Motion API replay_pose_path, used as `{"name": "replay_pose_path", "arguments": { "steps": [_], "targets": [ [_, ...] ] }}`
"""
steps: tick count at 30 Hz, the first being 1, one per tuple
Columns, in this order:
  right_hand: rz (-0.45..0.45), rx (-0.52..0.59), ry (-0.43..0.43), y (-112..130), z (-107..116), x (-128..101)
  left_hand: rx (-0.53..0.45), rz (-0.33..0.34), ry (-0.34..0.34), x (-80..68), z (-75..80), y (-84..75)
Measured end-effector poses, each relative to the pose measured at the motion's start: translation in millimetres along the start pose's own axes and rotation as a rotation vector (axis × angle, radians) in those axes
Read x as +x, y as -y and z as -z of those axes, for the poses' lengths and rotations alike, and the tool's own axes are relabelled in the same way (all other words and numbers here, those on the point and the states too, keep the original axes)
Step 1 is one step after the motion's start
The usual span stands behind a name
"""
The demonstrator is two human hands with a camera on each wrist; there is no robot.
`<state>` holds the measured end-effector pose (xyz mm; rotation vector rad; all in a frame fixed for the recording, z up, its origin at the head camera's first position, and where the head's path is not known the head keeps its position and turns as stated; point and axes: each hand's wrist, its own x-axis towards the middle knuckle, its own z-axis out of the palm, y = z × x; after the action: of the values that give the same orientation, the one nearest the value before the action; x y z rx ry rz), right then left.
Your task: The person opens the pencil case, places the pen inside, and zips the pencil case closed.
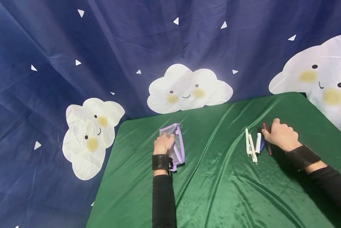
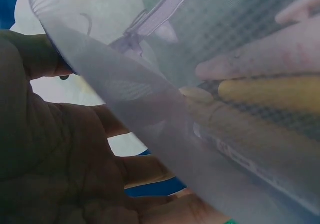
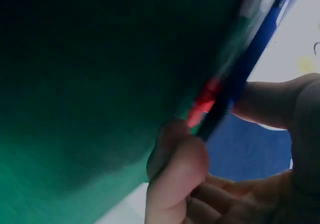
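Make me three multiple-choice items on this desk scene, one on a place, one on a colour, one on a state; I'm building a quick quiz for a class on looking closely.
1. Where does the mesh pouch lie?
A. under the left hand, on the table's left part
B. beside the pens on the right
C. off the table

2. What colour is the pouch's zip edging?
A. red
B. purple
C. yellow

3. What is the right hand doing?
A. lying flat and idle
B. lifted clear of everything
C. curling its fingers on a pen in the group

Answers: 1 A, the left hand holds the mesh pouch on the green tablecloth, away from the pens. 2 B, the edging shows purple in the head view. 3 C, the right hand has its fingers round a red and dark pen in the wrist view.
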<state>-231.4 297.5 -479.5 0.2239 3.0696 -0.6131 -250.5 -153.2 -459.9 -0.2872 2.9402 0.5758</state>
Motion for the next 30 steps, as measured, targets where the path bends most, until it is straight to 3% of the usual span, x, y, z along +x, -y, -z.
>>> {"name": "replay_pose_path", "arguments": {
  "steps": [14,30],
  "targets": [
    [0.094,0.099,0.092,-9.4,5.4,7.4,-0.024,0.0,-0.009,-0.5,1.2,-0.3],
    [0.175,0.114,0.06,0.1,26.3,15.7,-0.04,0.006,-0.01,-0.7,2.3,1.2]
  ]
}}
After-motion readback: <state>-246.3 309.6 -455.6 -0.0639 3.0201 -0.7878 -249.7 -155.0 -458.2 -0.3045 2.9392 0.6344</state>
